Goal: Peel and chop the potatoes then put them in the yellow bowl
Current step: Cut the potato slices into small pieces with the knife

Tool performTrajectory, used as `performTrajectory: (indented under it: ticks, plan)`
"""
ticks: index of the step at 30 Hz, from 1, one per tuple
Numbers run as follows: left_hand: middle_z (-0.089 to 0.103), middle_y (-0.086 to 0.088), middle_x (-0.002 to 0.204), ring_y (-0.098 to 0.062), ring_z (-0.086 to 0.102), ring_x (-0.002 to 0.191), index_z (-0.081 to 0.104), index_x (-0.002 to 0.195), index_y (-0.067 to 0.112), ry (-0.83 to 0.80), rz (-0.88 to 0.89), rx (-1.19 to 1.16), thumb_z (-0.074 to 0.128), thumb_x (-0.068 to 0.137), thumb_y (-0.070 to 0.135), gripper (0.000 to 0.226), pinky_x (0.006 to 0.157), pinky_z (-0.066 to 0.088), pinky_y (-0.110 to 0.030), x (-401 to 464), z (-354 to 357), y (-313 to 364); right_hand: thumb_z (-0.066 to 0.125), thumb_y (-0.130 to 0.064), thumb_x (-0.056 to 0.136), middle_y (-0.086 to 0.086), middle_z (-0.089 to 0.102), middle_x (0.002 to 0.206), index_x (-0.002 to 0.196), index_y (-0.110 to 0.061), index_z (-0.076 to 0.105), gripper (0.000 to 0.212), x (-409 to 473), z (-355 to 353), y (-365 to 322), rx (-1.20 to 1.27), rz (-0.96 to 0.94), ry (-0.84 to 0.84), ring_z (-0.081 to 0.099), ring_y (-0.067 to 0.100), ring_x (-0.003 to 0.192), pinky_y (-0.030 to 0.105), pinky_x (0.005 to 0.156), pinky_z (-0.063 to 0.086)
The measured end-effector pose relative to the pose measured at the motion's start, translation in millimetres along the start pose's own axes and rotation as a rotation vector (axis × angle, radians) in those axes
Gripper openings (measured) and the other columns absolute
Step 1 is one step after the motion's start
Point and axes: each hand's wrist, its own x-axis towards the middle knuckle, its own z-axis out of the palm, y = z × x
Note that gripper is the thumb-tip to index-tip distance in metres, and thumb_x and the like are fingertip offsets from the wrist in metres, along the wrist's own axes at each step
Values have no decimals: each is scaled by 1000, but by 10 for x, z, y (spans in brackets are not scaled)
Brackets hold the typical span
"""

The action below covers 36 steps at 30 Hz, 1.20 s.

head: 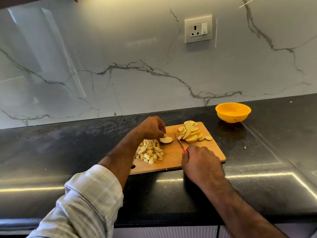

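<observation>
A rectangular wooden cutting board point(173, 158) lies on a glossy black stone counter point(51, 152) at centre frame. The left hand point(151, 127), fingers curled downward, pinches a flat oval potato piece point(166, 140) lying on the board. The right hand point(199, 161) is wrapped around the red handle of a slim knife point(179, 142), blade angled toward the upper left, its tip just right of the piece. A heap of pale round slices point(191, 133) sits at the board's upper right; small chopped sticks point(151, 152) pile at its left. A smooth round yellow bowl point(233, 112) stands on the counter, upper right of the board, apart from it. Veined white marble wall point(120, 57) behind carries a socket point(198, 29).
</observation>
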Motion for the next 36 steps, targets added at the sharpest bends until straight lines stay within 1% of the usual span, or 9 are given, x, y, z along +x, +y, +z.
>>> performTrajectory:
  ticks: [3,7,10,13,17,21,25,29,36]
  plan:
    - [72,9,103,-7,67,95,76,102,25,-12,36,-17,81,93,29,11,76,51,-23,-48,89,-44,45,-52,104,-8,58,85,107,-29,63,29,-10,23,-55,-30,3,2,56,9,76,30,65,51]
    - [71,9,109,-9,66,100,76,111,30,-51,80,19,82,92,35,20,96,56,-36,-107,105,-69,44,-52,103,-9,59,82,103,-28,64,31,-24,34,-130,-66,8,1,58,10,75,33,66,55]
    - [68,9,114,-16,63,110,68,121,34,24,90,152,76,95,42,29,113,44,-51,-137,141,-23,45,-52,103,-11,58,80,100,-29,63,29,-93,50,-196,-102,21,-7,56,8,73,31,64,53]
    - [68,5,122,-20,59,121,60,131,32,60,110,210,72,97,38,37,121,29,-60,-150,161,12,45,-51,102,-10,56,79,98,-28,62,29,-145,31,-279,-134,45,-2,56,10,73,31,62,51]
    - [63,7,111,-21,58,120,57,132,28,68,107,163,71,95,25,40,122,22,-62,-155,142,7,48,-47,102,-6,57,82,98,-27,59,24,-81,-50,-408,-160,108,-95,56,11,74,31,60,45]
    - [60,10,102,-16,58,107,56,129,28,54,99,19,72,93,20,40,120,22,-58,-152,178,-77,57,-43,98,-7,60,81,91,-27,58,18,61,-26,-556,-145,115,-134,59,12,74,34,66,54]
    - [68,12,97,-13,63,105,65,115,33,-17,113,-55,81,89,28,31,119,17,-62,-197,106,-136,60,-45,98,-5,62,89,104,-26,61,20,157,-106,-631,-155,154,-184,63,16,83,38,77,59]
    - [70,18,94,-8,61,104,78,107,33,-38,148,19,86,87,37,22,117,18,-63,-223,73,-168,57,-44,101,-3,64,87,105,-24,63,22,111,-160,-624,-169,165,-195,65,17,82,39,77,61]
    - [73,15,108,-12,59,118,79,102,34,31,108,85,87,82,46,25,119,19,-62,-239,126,-62,58,-42,101,-3,60,92,110,-25,58,20,44,-201,-695,-210,147,-290,62,16,89,35,79,56]
